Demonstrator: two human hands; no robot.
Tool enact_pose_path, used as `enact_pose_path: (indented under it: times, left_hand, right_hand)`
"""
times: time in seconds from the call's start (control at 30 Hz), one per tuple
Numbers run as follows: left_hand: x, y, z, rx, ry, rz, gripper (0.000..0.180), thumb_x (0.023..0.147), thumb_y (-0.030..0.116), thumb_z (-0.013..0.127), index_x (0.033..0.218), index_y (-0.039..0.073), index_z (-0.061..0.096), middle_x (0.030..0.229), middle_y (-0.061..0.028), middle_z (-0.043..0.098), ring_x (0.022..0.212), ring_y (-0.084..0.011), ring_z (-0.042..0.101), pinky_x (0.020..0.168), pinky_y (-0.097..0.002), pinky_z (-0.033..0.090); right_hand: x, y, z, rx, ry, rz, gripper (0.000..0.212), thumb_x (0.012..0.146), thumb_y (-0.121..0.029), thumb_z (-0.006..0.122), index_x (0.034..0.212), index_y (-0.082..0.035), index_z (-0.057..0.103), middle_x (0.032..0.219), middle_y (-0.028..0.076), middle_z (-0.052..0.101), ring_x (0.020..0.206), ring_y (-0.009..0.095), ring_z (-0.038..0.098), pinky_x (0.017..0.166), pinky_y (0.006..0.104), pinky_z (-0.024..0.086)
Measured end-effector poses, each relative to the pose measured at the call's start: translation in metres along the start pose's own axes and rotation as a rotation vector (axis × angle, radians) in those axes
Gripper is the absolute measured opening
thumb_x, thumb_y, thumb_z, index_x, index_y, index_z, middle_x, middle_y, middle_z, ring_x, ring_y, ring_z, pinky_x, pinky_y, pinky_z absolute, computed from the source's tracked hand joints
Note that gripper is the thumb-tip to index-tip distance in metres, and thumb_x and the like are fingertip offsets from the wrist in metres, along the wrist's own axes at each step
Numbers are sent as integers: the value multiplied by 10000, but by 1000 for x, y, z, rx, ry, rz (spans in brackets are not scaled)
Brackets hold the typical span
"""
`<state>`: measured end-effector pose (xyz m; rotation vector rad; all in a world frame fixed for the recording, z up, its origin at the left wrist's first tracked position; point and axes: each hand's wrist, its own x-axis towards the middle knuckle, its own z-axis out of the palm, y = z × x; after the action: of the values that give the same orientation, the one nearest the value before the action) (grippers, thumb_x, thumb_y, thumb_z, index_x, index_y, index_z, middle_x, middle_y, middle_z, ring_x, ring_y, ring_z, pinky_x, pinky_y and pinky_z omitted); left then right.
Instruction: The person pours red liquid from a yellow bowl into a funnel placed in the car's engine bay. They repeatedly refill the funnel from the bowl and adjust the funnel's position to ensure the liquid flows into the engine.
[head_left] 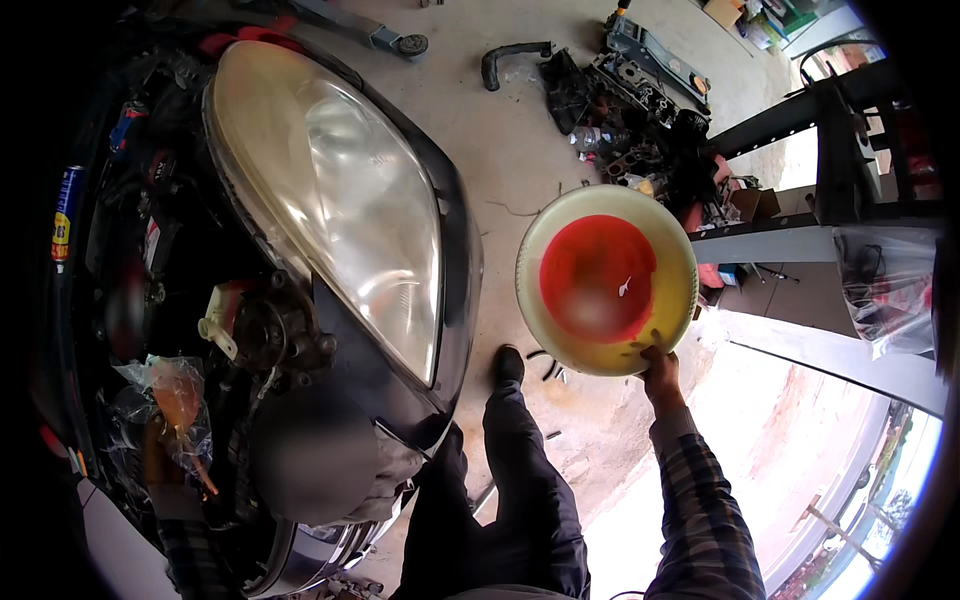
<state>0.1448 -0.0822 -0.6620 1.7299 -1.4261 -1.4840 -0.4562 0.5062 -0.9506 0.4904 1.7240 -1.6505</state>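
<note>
My right hand (660, 378) grips the near rim of a round pale yellow-green basin (682, 300), its fingers hooked over the edge. A pool of red liquid (590, 265) lies in the basin, with a small white shred on it. In shade at the lower left, my left hand (160, 455) is at a crumpled clear plastic bag (195, 400) in the open engine bay. Something orange-brown shows through the bag, too unclear to name. Plastic and shadow hide the left fingers. A pump-like metal part (280, 325) with a pale plastic fitting is beside the headlight.
A large clouded headlight (350, 200) and the car's front end fill the left. A blurred dark round shape (315, 455) with grey cloth is by the bumper. Dismantled engine parts (630, 110), a hose (510, 60) and a floor jack (655, 60) lie beyond. A metal bench (780, 245) stands right.
</note>
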Motion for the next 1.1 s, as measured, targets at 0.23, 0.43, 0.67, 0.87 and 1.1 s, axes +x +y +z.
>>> enact_pose_path:
  times: [0.23, 0.43, 0.67, 0.87, 1.1]
  left_hand:
    - [78, -61, -53, -347, -379, -100, 322, 974, 228, 589, 1252, 67, 593, 1000, -38, 616, 801, -140, 622, 680, -296, 528]
    - [43, -12, 23, -328, -192, -48, 317, 925, 123, 572, 1234, 55, 598, 1070, -68, 635, 900, -171, 639, 725, -302, 534]
    - [28, 7, 45, -505, -152, -48, 177, 912, 57, 567, 1088, 60, 584, 762, -41, 595, 563, -153, 587, 472, -324, 526]
    - [24, 1, 31, -572, -206, -43, 156, 896, 78, 576, 1048, 51, 595, 758, -52, 633, 547, -165, 632, 451, -318, 561]
    - [29, -6, 37, -634, -164, -69, 114, 910, 66, 563, 1021, 41, 569, 705, -50, 568, 514, -151, 565, 453, -294, 496]
  right_hand:
    - [-239, -143, 29, 17, -42, -69, 436, 876, -103, 514, 1293, 26, 496, 1094, 164, 654, 907, 275, 703, 671, 346, 601]
    - [-391, -171, 62, -392, -69, -381, 361, 919, -55, 573, 1268, 27, 533, 1115, 148, 649, 1006, 238, 662, 833, 353, 573]
    - [-480, -147, 139, 105, -166, -84, 469, 912, -59, 440, 1370, 40, 464, 1357, 223, 515, 1268, 356, 541, 1054, 497, 495]
    - [-509, -140, 204, 66, -288, -9, 542, 890, -45, 467, 1427, 13, 425, 1359, 231, 519, 1273, 373, 543, 1067, 504, 482]
    - [-518, -149, 282, -22, -388, -54, 567, 894, -51, 452, 1454, 7, 380, 1372, 254, 497, 1260, 422, 542, 1033, 538, 507]
